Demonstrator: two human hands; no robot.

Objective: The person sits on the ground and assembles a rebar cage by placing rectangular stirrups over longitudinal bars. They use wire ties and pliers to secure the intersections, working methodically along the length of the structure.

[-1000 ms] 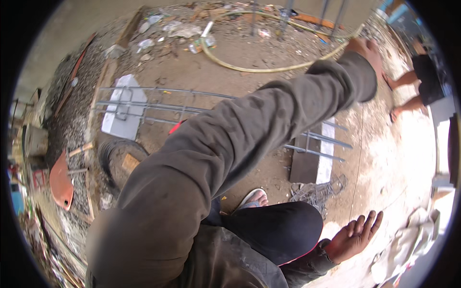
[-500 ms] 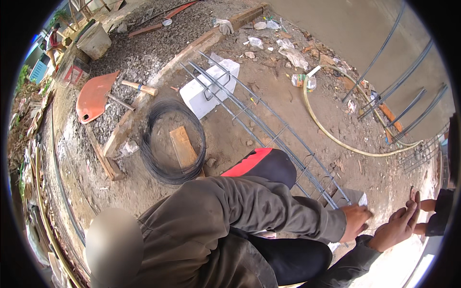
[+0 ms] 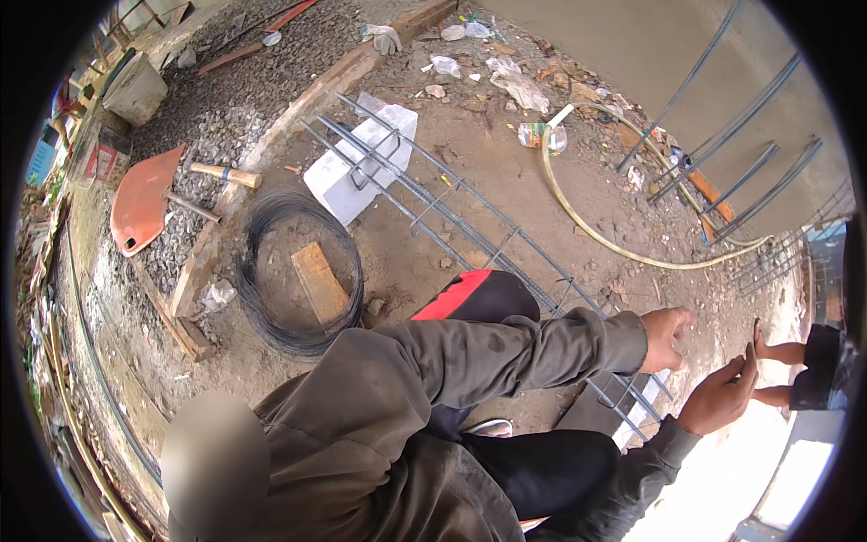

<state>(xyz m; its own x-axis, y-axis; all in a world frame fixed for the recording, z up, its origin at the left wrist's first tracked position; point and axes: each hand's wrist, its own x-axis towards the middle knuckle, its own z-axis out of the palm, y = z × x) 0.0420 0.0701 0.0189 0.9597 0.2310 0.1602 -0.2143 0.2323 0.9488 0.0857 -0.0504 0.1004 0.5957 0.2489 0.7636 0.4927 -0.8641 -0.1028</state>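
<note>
A long steel rebar cage (image 3: 517, 228) slants across the ground in front of me, with square stirrups along its bars. Its far end rests on a white block (image 3: 330, 187), its near end by a grey block (image 3: 582, 411). My left hand (image 3: 666, 340) hovers over the near end, fingers curled; anything between them is too small to make out. Just right of it is my right hand (image 3: 720, 397), fingers stretched out straight and nothing visible in it. Dark tie wire lies in a coil (image 3: 250, 253) around a wooden block (image 3: 321, 285) left of my knee.
A wooden-handled tool (image 3: 226, 173) and an orange plate with a hole (image 3: 149, 199) lie at left, below buckets (image 3: 135, 88). A pale hose (image 3: 561, 194) curves near upright rebar (image 3: 673, 95). Another person's bare limbs (image 3: 784, 353) show at the right edge.
My left hand has lifted off the cage's near end, and its fingers have loosened slightly. The gap between my hands has grown. The whole view has shifted, so the ground sits further left.
</note>
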